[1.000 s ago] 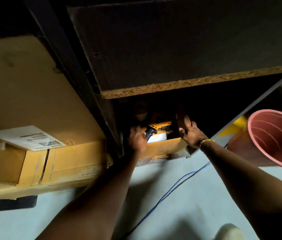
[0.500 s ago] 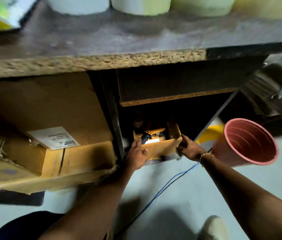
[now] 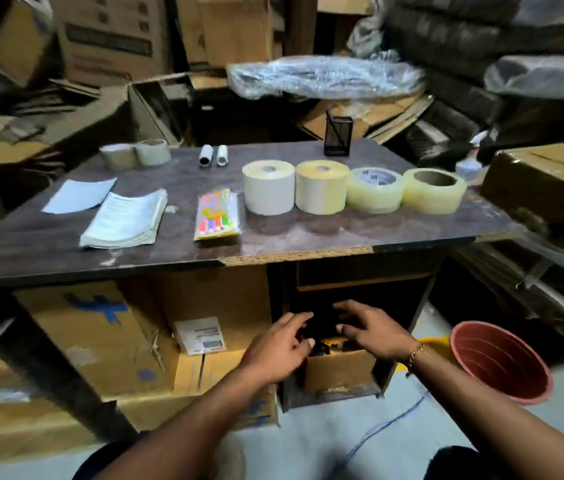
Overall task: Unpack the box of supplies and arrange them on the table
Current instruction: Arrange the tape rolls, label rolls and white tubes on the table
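A small open cardboard box (image 3: 339,372) sits in the dark cubby under the table (image 3: 308,233), with yellow-and-black items showing inside. My left hand (image 3: 280,348) and my right hand (image 3: 370,330) hover just above the box, fingers spread, holding nothing. On the tabletop lie a stack of papers (image 3: 124,216), a blue sheet (image 3: 79,195), a pack of coloured markers (image 3: 218,213), several large tape rolls (image 3: 353,190), two brown tape rolls (image 3: 135,154), two small white rolls (image 3: 213,155) and a black mesh pen holder (image 3: 338,136).
A pink bucket (image 3: 502,362) stands on the floor at the right. A large cardboard carton (image 3: 111,334) with a shipping label fills the space under the table's left side. A blue cable (image 3: 384,427) runs across the floor. Stacked cartons and wrapped bundles crowd behind the table.
The view has swung up from under the table to show the tabletop. Both hands have let go of the small box's edges and now hover open above it.
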A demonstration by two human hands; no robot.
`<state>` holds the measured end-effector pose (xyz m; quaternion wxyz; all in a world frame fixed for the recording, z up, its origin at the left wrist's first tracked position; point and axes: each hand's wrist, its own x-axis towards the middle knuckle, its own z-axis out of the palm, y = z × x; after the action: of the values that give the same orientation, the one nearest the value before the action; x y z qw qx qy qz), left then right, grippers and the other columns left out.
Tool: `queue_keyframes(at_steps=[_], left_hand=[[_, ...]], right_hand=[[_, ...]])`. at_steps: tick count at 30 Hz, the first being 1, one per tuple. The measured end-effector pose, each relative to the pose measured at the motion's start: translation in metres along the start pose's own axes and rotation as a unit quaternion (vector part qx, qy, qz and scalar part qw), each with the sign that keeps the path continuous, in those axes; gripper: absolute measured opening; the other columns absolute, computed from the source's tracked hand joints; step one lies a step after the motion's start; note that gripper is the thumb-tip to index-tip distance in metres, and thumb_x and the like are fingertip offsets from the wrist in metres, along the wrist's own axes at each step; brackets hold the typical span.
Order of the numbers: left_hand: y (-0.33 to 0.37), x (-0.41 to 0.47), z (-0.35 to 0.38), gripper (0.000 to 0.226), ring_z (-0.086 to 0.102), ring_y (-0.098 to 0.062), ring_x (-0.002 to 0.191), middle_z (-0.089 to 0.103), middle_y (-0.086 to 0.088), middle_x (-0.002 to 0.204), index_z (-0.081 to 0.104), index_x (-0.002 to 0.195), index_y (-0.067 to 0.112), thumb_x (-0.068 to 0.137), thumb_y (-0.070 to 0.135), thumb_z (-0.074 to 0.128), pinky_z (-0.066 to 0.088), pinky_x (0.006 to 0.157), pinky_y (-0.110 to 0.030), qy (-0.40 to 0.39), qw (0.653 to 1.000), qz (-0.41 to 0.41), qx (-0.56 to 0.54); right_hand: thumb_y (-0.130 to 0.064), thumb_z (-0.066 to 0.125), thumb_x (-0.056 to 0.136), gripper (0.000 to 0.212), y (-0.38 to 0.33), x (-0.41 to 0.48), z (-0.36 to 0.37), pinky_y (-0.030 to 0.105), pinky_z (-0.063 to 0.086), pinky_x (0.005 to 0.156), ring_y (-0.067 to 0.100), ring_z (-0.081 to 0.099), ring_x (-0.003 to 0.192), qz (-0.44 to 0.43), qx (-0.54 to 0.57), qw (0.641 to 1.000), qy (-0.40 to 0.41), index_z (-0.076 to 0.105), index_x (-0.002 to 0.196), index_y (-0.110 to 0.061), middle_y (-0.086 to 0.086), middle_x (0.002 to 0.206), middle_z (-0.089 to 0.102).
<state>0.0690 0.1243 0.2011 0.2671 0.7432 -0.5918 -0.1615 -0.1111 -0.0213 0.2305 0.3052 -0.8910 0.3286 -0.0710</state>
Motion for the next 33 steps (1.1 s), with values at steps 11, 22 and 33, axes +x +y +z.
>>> queue_keyframes(at_steps=[11, 22, 33], left_hand=[[0.071, -0.032, -0.150, 0.028, 0.062, -0.011, 0.101, 0.067, 0.012, 0.115, 0.061, 0.118, 0.035, 0.092, 0.043, 0.054, 0.052, 0.084, -0.034, 0.147, 0.981, 0.101, 0.078], [0.066, 0.144, -0.263, 0.026, 0.065, -0.016, 0.078, 0.066, 0.014, 0.083, 0.065, 0.097, 0.030, 0.085, 0.047, 0.050, 0.055, 0.071, -0.038, 0.314, 0.935, 0.112, 0.117], [-0.024, 0.247, -0.387, 0.025, 0.063, -0.016, 0.091, 0.067, 0.008, 0.103, 0.062, 0.109, 0.030, 0.089, 0.042, 0.055, 0.045, 0.070, -0.029, 0.251, 0.958, -0.017, 0.137]], right_hand=[[-0.037, 0.063, 0.091, 0.023, -0.115, -0.034, -0.096, 0.033, 0.054, 0.086, 0.008, 0.064, 0.095, -0.091, -0.047, 0.986, 0.130, 0.067, 0.111, -0.028, -0.010, 0.106, 0.070], [-0.033, 0.066, 0.088, 0.028, -0.161, 0.132, -0.187, 0.029, 0.047, 0.086, 0.014, 0.059, 0.102, -0.207, -0.099, 0.951, 0.208, 0.066, 0.113, -0.022, -0.002, 0.113, 0.066], [-0.035, 0.067, 0.089, 0.041, -0.241, 0.319, -0.203, 0.037, 0.048, 0.094, 0.020, 0.059, 0.110, -0.140, -0.095, 0.985, 0.028, 0.059, 0.126, -0.019, 0.003, 0.124, 0.062]])
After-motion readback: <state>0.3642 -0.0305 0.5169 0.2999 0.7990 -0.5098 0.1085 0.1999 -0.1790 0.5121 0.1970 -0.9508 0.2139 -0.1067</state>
